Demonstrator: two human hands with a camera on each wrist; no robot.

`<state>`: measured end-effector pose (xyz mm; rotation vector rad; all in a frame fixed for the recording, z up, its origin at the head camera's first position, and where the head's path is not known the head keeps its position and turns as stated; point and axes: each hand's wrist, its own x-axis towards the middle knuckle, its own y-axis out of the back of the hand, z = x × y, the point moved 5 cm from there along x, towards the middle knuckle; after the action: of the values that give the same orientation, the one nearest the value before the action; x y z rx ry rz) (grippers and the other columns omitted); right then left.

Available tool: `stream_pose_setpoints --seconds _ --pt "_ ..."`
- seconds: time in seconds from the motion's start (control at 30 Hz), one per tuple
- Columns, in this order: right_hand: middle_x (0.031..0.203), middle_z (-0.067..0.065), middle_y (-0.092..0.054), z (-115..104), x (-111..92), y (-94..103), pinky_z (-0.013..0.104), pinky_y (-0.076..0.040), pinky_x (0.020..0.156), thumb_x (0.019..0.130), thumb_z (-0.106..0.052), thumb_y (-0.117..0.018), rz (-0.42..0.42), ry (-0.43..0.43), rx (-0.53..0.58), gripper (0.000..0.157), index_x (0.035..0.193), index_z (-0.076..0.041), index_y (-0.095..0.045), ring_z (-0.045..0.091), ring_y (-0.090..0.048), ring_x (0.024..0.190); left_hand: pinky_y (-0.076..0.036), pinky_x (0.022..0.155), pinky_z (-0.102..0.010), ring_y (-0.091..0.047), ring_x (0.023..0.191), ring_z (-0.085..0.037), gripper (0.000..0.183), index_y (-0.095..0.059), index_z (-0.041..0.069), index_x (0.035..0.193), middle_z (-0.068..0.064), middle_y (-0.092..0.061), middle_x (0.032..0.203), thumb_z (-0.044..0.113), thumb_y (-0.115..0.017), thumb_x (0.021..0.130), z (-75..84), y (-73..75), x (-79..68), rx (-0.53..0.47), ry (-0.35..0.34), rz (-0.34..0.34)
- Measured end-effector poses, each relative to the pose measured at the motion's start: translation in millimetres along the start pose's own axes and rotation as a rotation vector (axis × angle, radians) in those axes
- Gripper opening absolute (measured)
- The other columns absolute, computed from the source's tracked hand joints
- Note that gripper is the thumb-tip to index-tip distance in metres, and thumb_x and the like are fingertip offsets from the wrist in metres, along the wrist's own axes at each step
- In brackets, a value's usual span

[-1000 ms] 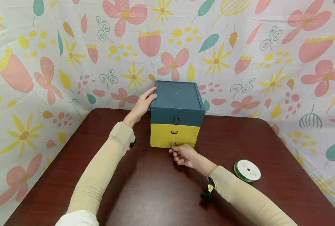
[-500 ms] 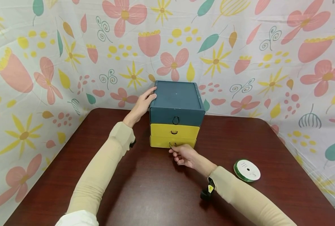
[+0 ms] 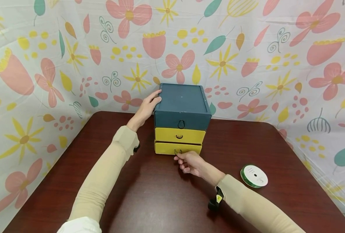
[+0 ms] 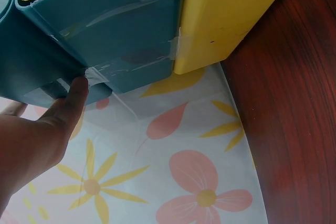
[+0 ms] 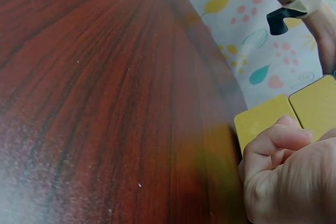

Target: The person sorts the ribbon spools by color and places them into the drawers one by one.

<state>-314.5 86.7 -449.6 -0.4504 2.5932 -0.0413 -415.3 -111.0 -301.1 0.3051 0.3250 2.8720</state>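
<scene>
With the fingers of my right hand [image 3: 191, 163] pinching the loop handle [image 3: 175, 151] of the bottom yellow drawer [image 3: 164, 148] on the counter [image 3: 149, 197], I'd best pull slowly and level, using my left hand [image 3: 145, 109], fingers extended against the blue upper unit [image 3: 179, 98], as a brace.

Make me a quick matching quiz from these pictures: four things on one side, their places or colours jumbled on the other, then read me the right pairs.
Things:
1. Left hand
2. Right hand
3. Spool
4. Top drawer

Descriptions:
A. Lying on the table, white face up, with a green edge
B. Blue-fronted
C. Against the upper left side of the drawer stack
D. At the handle of the lowest drawer

Right pairs: 1 with C, 2 with D, 3 with A, 4 with B.
</scene>
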Motion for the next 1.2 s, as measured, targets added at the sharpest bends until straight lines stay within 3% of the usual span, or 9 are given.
stream_pose_setpoints --seconds 0.23,0.33,0.5,0.57,0.8,1.0,1.2 --pt "0.062 -0.003 -0.045 3 -5 -1.9 0.015 -0.027 0.042 0.102 -0.016 -0.046 0.014 -0.015 0.006 0.025 0.102 0.003 -0.061 0.009 -0.037 0.052 -0.037 0.092 -0.037 -0.038 0.134 -0.025 0.052 -0.025 0.021 0.155 -0.006 -0.018 0.162 0.029 -0.038 0.105 18.1 -1.4 -12.1 0.01 0.007 -0.019" --pt "0.062 -0.003 -0.044 4 -7 -1.9 0.015 -0.027 0.042 0.102 -0.016 -0.046 0.015 -0.015 0.0 0.026 0.105 0.005 -0.061 0.009 -0.037 0.052 -0.036 0.102 -0.04 -0.034 0.139 -0.026 0.052 -0.025 0.018 0.155 -0.006 -0.018 0.162 0.027 -0.037 0.105 26.3 -2.8 -18.0 0.021 0.0 -0.02" --pt "0.062 -0.003 -0.045 6 -10 -2.2 0.015 -0.028 0.043 0.101 -0.017 -0.046 0.002 -0.015 -0.004 0.028 0.108 0.007 -0.06 0.009 -0.037 0.053 -0.035 0.106 -0.044 -0.032 0.141 -0.023 0.052 -0.027 0.026 0.154 -0.001 -0.018 0.162 0.035 -0.039 0.104 8.4 -0.8 -5.2 0.014 -0.018 -0.004" --pt "0.062 -0.003 -0.045 7 -11 -2.6 0.015 -0.028 0.042 0.101 -0.017 -0.046 -0.005 -0.012 -0.004 0.028 0.108 0.007 -0.06 0.009 -0.037 0.053 -0.036 0.1 -0.042 -0.035 0.137 -0.021 0.051 -0.028 0.03 0.153 0.001 -0.019 0.162 0.039 -0.039 0.104 0.7 0.1 0.1 0.011 -0.024 0.003" --pt "0.062 -0.003 -0.045 9 -15 -4.6 0.014 -0.028 0.042 0.102 -0.017 -0.045 -0.028 -0.011 -0.01 0.028 0.108 0.006 -0.059 0.009 -0.037 0.053 -0.041 0.103 -0.046 -0.038 0.138 -0.023 0.051 -0.03 0.03 0.152 0.0 -0.024 0.16 0.04 -0.04 0.104 -0.8 0.3 -0.2 0.004 -0.022 0.008" --pt "0.062 -0.004 -0.045 11 -17 -5.7 0.014 -0.028 0.041 0.102 -0.018 -0.045 -0.045 -0.012 -0.006 0.026 0.107 0.004 -0.059 0.008 -0.036 0.053 -0.041 0.097 -0.042 -0.039 0.135 -0.023 0.05 -0.03 0.031 0.152 -0.001 -0.026 0.159 0.039 -0.04 0.104 0.0 0.5 -0.8 0.009 -0.026 0.011" --pt "0.062 -0.004 -0.046 13 -20 -6.5 0.014 -0.028 0.042 0.102 -0.018 -0.045 -0.055 -0.011 -0.011 0.028 0.108 0.005 -0.059 0.008 -0.037 0.053 -0.04 0.101 -0.046 -0.036 0.139 -0.024 0.05 -0.03 0.032 0.152 -0.003 -0.026 0.159 0.04 -0.04 0.103 0.2 0.2 -1.9 0.022 -0.029 0.014"
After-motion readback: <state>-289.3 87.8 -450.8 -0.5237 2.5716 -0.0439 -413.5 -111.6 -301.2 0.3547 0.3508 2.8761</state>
